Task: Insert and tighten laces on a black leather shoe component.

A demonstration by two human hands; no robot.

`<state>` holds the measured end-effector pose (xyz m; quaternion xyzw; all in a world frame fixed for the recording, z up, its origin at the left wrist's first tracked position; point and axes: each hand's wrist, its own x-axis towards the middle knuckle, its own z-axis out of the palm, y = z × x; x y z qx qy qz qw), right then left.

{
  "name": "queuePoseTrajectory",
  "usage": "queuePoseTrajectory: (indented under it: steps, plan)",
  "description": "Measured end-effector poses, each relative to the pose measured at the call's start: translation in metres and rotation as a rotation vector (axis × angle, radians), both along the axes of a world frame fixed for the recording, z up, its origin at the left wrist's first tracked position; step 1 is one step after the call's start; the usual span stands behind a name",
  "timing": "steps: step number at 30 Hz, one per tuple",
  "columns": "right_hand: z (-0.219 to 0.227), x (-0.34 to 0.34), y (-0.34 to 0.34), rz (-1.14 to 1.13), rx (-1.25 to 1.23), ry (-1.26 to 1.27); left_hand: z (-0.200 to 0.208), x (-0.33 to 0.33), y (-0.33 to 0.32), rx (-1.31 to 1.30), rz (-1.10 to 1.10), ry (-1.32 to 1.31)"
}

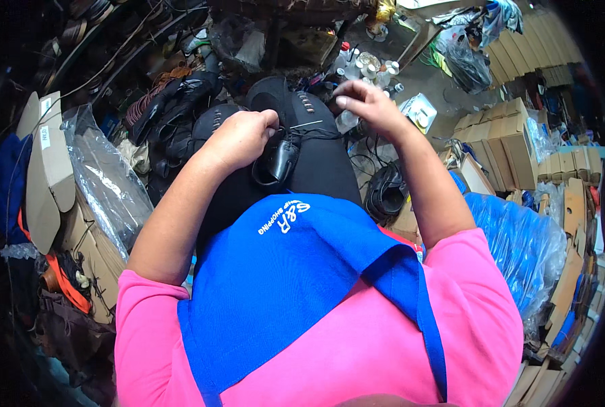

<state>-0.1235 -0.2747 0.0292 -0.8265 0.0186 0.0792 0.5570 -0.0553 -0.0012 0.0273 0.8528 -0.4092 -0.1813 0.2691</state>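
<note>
A black shoe [275, 163] with a glossy heel part rests on my lap. My left hand [244, 136] is closed at the shoe's upper edge, thumb and fingers pinched together there. A thin, pale, needle-like line [307, 124] lies across the dark cloth just right of the shoe. My right hand [369, 105] is raised to the right, away from the shoe, with thumb and fingers curled toward each other. Whatever it may pinch is too small to make out. Black trousers with lace-like patterns at the knees [302, 102] lie under both hands.
Several bottles [367, 64] stand ahead to the right, near a white container [419, 112]. Dark shoes [170, 102] are piled to the left; another black shoe [386, 190] sits beside my right leg. Cardboard boxes [496, 146] and blue plastic-wrapped goods [516, 234] crowd the right.
</note>
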Motion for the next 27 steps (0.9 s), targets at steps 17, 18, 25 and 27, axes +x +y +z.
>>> queuePoseTrajectory:
  steps: [17,18,25,27]
  plan:
    - [0.0,0.02,0.008,0.02,-0.903,-0.465,-0.001,-0.001,-0.002,-0.038,-0.02,-0.03]
    - [0.011,0.017,0.017,0.077,-0.785,-0.414,-0.002,-0.001,0.0,-0.033,-0.04,-0.053]
    - [0.029,0.015,0.076,0.658,-1.125,-0.311,-0.006,0.004,0.008,0.017,-0.106,-0.189]
    - [0.025,0.017,0.068,0.664,-1.075,-0.375,-0.006,0.003,0.014,-0.004,-0.127,-0.271]
